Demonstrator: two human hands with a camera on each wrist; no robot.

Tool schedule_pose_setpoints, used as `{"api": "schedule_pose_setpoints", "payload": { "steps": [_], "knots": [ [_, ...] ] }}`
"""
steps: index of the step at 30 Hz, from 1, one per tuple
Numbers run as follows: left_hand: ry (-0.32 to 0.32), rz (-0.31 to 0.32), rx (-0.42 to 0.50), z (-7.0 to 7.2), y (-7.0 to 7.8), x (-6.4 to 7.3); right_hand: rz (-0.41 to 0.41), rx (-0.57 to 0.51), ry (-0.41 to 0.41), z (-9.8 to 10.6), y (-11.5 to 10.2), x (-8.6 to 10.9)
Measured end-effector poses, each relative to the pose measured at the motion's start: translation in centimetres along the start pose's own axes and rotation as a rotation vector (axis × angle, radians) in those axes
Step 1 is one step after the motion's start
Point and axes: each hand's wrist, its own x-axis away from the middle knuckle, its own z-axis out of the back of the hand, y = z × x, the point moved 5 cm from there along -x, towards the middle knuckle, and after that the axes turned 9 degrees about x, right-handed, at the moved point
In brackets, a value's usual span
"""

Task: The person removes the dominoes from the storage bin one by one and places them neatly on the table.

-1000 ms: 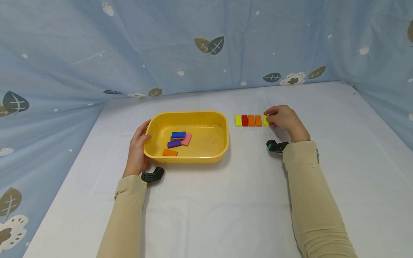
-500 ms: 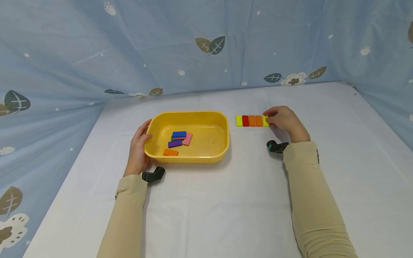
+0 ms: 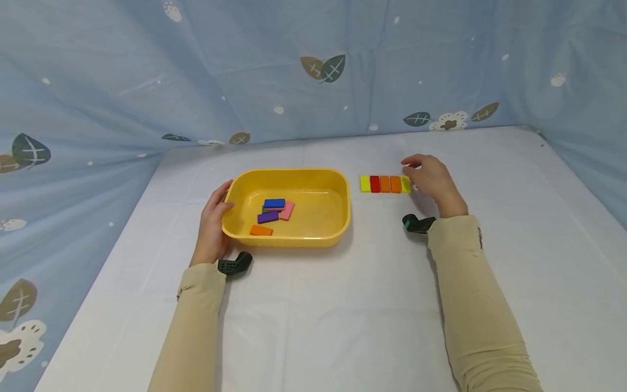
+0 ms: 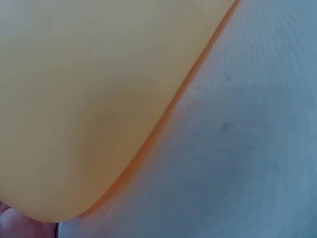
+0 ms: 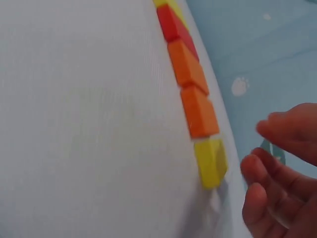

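Observation:
My left hand grips the left end of a yellow plastic basin, its thumb over the rim. Blocks lie inside: a blue block, a purple block, a pink block, an orange block and a mostly covered green one. To the right of the basin, a row on the table runs yellow, red, orange, orange, yellow. My right hand hovers beside the yellow block at the row's right end, fingers loosely bent and apart from it, holding nothing.
A white cloth covers the table. Behind it hangs a blue curtain printed with leaves and paw marks. A dark wrist device sits by the left cuff, another dark device by the right.
The right-end yellow block moved left, closing the gap to its orange neighbour. My right hand then let go of it and lifted slightly away. My left hand still holds the basin.

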Motion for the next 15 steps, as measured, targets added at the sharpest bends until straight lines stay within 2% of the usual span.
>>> {"api": "schedule_pose_setpoints", "payload": {
  "steps": [3, 9, 15],
  "knots": [
    [-0.001, -0.003, -0.005, 0.0, -0.1, 0.0, 0.021, 0.005, 0.082, -0.2, -0.1, -0.8],
    [0.003, -0.020, -0.009, 0.1, -0.3, 0.0, 0.107, -0.134, 0.133, 1.5, -5.4, 2.1],
    [0.004, -0.027, -0.005, 0.0, -0.4, 0.0, 0.228, -0.140, 0.166, 1.7, -9.2, 3.5]
  ]
}}
